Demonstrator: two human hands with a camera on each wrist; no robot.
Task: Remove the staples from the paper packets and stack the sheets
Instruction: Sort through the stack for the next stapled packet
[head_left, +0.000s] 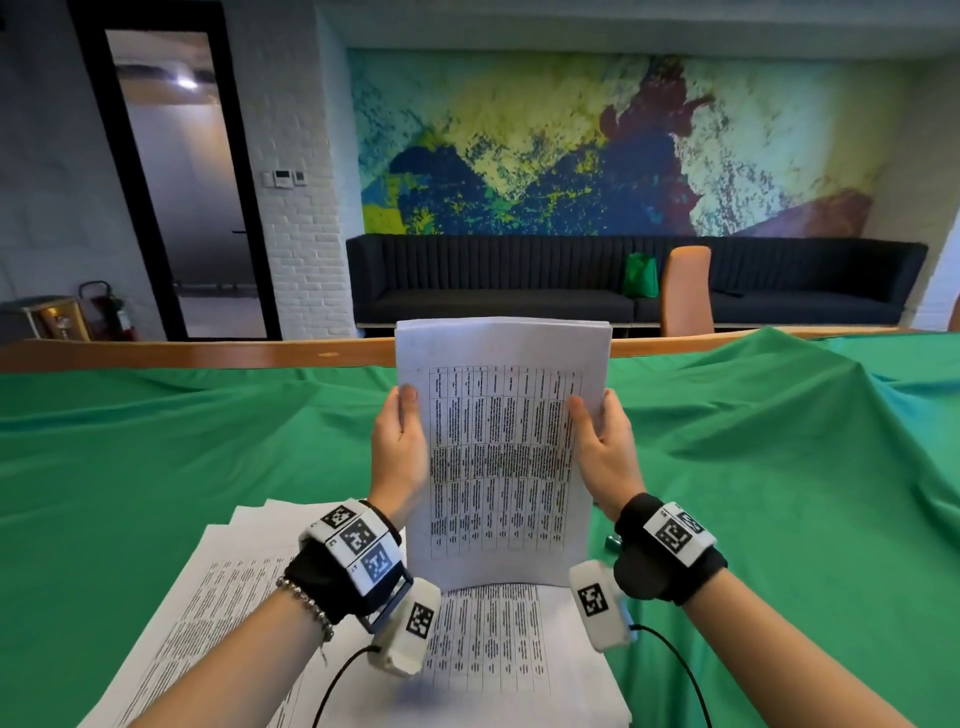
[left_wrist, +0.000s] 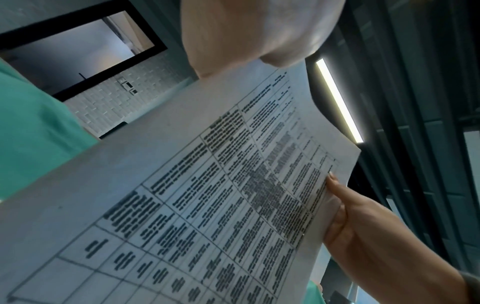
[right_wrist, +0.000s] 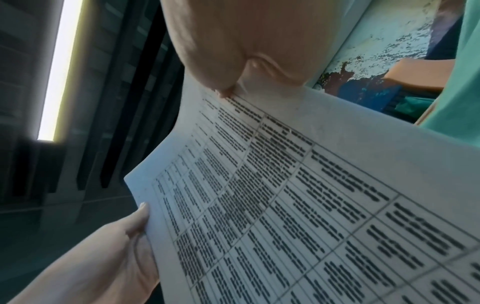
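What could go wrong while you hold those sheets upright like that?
The held sheets are only pinched at their side edges by the left hand and right hand, so inner pages might slip or fan out. Set down carelessly, they could knock the already uneven pile further askew.

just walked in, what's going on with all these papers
A person holds a bundle of printed sheets upright over a green-covered table, left hand gripping one side edge, right hand the other. Its bottom edge rests on a loose pile of sheets lying flat. No staple shows from here.
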